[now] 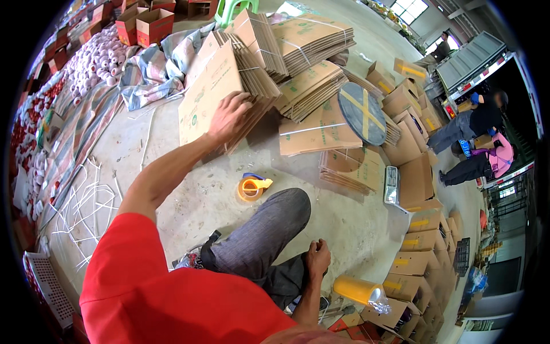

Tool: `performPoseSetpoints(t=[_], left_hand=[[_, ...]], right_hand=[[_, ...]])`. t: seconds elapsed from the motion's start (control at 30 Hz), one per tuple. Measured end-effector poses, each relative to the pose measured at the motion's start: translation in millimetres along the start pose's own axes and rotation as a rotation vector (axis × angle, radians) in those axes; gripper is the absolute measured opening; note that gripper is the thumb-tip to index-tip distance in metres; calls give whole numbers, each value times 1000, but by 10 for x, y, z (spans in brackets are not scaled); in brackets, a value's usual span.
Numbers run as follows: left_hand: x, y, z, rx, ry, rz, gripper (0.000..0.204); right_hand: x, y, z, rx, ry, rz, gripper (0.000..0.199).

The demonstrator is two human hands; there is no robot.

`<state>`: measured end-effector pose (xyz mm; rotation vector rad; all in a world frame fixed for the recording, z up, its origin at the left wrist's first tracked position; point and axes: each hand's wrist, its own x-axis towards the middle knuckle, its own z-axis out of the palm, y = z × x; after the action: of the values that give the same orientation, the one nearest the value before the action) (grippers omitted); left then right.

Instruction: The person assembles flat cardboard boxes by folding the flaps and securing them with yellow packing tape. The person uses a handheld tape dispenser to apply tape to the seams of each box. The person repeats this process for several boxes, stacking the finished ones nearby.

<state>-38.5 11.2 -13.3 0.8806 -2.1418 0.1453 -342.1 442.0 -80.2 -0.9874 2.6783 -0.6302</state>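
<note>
One flattened carton (207, 94) is gripped by the left hand (228, 116); the right hand (317, 257) is fisted empty beside one tape dispenser (252, 186)

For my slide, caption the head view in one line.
Left hand grips a flattened brown cardboard box from a leaning stack; right hand rests by the knee, orange tape dispenser on the concrete floor.

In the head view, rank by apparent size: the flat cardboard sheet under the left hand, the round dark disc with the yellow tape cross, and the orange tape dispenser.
1. Flat brown cardboard sheet, largest.
2. Round dark disc with a yellow tape cross.
3. Orange tape dispenser, smallest, though it lies nearer the camera.
</note>
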Motion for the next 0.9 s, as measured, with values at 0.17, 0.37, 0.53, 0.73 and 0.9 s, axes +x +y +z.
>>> performPoseSetpoints(t=[0.17, 0.37, 0.53, 0.73, 0.9], left_hand=[[-750, -187, -436, -74, 159, -411, 69], [-1320, -704, -996, -84, 124, -519, 51], [-395, 149, -1838, -164, 131, -293, 43], [749, 1720, -2185, -49, 97, 543, 24], [1131, 2727, -2009, -187, -273, 930, 22]], right_hand=[[-55, -11, -49, -22, -9, -7, 43], [27, -6, 37, -17, -7, -99, 43], [48, -12, 88, 50, -75, -119, 44], [159, -276, -300, 157, 370, -446, 74], [-90, -1467, -1552, 270, 854, -857, 80]])
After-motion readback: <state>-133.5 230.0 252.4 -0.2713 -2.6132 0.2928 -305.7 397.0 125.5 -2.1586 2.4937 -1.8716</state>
